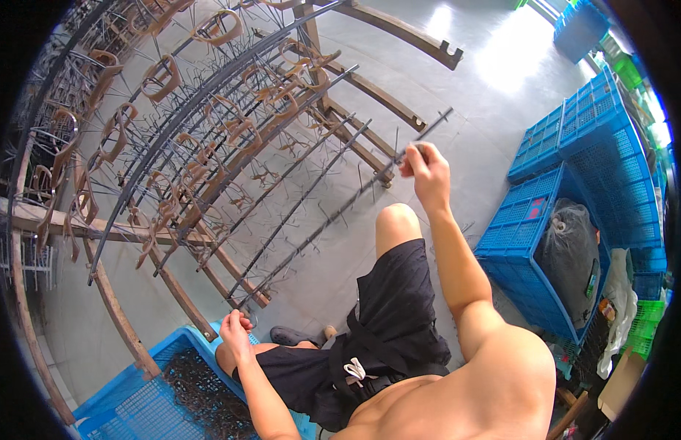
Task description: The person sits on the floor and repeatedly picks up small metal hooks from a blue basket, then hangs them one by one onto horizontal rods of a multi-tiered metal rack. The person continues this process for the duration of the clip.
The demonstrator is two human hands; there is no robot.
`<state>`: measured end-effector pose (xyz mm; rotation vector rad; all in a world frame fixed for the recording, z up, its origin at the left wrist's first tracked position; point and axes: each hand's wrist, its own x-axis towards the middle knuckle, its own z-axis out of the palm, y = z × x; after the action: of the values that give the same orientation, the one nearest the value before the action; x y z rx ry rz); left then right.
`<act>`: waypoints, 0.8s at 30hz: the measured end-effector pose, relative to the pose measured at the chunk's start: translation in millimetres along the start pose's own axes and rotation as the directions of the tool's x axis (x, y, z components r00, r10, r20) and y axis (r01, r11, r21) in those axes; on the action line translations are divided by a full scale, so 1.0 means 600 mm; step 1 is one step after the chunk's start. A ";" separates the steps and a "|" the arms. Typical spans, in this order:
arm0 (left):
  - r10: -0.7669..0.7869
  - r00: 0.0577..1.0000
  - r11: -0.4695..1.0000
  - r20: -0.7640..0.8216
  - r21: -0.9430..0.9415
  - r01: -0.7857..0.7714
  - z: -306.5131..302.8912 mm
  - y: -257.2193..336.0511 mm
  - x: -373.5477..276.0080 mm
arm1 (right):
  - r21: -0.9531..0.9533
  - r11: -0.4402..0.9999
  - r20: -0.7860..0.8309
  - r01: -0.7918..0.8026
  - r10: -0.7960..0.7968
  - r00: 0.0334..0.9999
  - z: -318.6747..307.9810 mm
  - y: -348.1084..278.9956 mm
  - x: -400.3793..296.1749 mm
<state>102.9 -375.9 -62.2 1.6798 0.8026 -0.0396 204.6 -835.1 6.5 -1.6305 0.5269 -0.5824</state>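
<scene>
A long dark rod with short wire prongs runs slantwise before me, along the near side of a rack. Beside its upper right part is my right hand, fingers curled in a pinch; whether they grip the rod is unclear. My left hand is at the rod's lower left end, thumb and fingertips together. Anything between those fingertips is too small to make out. A thin curved wire shows beside them. Further in, brown looped frame-like parts hang from wire prongs on other rods.
The rack's wooden bars reach toward me, some with notched ends. At lower left, a blue plastic basket holds tangled dark strands. Blue crates stand at right, one containing a filled plastic bag. My knee is near the rod.
</scene>
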 end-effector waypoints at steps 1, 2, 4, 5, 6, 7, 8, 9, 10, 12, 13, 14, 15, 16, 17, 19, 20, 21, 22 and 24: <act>0.012 1.000 0.999 0.019 -0.030 -0.012 0.009 0.008 -0.014 | 0.085 0.996 0.002 0.001 -0.001 1.000 0.003 0.001 0.022; 0.048 0.998 0.997 0.030 -0.053 -0.047 0.013 0.015 -0.030 | 0.149 0.988 0.038 -0.048 0.043 0.998 0.008 0.004 0.042; 0.056 0.998 0.992 -0.002 -0.114 -0.055 0.030 0.033 -0.055 | 0.138 0.988 0.067 -0.068 0.059 0.996 0.001 0.011 0.067; 0.057 0.998 0.986 -0.040 -0.154 -0.063 0.028 0.042 -0.061 | 0.079 0.996 0.085 -0.035 0.029 0.996 0.002 0.013 0.077; 0.126 0.992 0.983 -0.025 -0.131 -0.128 0.016 0.046 -0.068 | 0.042 0.995 0.112 -0.095 0.090 0.990 0.007 0.009 0.082; 0.112 0.993 0.973 -0.036 -0.197 -0.117 0.011 0.043 -0.073 | 0.072 0.996 0.155 -0.043 0.031 0.987 0.005 0.013 0.092; 0.088 0.994 0.950 -0.060 -0.295 -0.102 0.013 0.052 -0.094 | -0.004 1.000 0.173 0.004 -0.004 0.985 -0.005 0.018 0.101; 0.031 0.999 0.969 -0.024 -0.243 -0.036 0.003 0.078 -0.113 | -0.158 0.987 0.143 -0.001 0.024 0.989 0.001 -0.008 0.084; 0.119 0.991 0.971 -0.068 -0.200 -0.130 0.007 0.101 -0.132 | -0.215 0.976 0.190 0.019 0.023 0.981 -0.013 -0.016 0.082; 0.224 0.964 0.952 -0.142 -0.178 -0.247 -0.003 0.105 -0.129 | -0.188 0.982 0.205 0.001 0.038 0.978 -0.029 0.002 0.075; 0.271 0.936 0.942 -0.223 -0.140 -0.306 -0.006 0.127 -0.138 | -0.134 0.988 0.238 -0.078 0.109 0.965 -0.041 0.012 0.081; 0.295 0.911 0.935 -0.290 -0.110 -0.338 -0.024 0.123 -0.130 | -0.195 0.977 0.262 -0.084 0.134 0.956 -0.037 0.008 0.072; 0.307 0.896 0.940 -0.320 -0.043 -0.338 -0.042 0.125 -0.120 | -0.225 0.972 0.289 -0.067 0.133 0.948 -0.030 0.003 0.065; 0.330 0.896 0.936 -0.296 -0.021 -0.351 -0.046 0.112 -0.104 | -0.242 0.969 0.291 -0.055 0.127 0.948 -0.032 0.019 0.075; 0.382 0.860 0.916 -0.337 0.013 -0.402 -0.040 0.085 -0.083 | -0.236 0.970 0.307 -0.050 0.124 0.944 -0.017 0.022 0.070; 0.335 0.888 0.938 -0.316 0.024 -0.345 -0.047 0.080 -0.080 | -0.238 0.970 0.305 -0.051 0.125 0.944 -0.013 0.029 0.073; 0.343 0.886 0.936 -0.311 0.030 -0.352 -0.043 0.068 -0.075 | -0.238 0.970 0.317 -0.057 0.133 0.939 -0.013 0.029 0.088; 0.344 0.889 0.936 -0.301 0.040 -0.349 -0.040 0.058 -0.083 | -0.246 0.967 0.328 -0.070 0.151 0.933 -0.022 0.035 0.103; 0.323 0.902 0.945 -0.288 0.051 -0.322 -0.038 0.053 -0.088 | -0.255 0.964 0.339 -0.083 0.169 0.926 -0.032 0.041 0.116; 0.354 0.890 0.935 -0.287 0.109 -0.337 -0.044 0.043 -0.106 | -0.244 0.967 0.366 -0.076 0.165 0.916 -0.040 0.039 0.117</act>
<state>57.7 -384.3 -5.1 1.8883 0.7174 0.4584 242.7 -901.1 -8.6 -1.8550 0.4069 -0.1011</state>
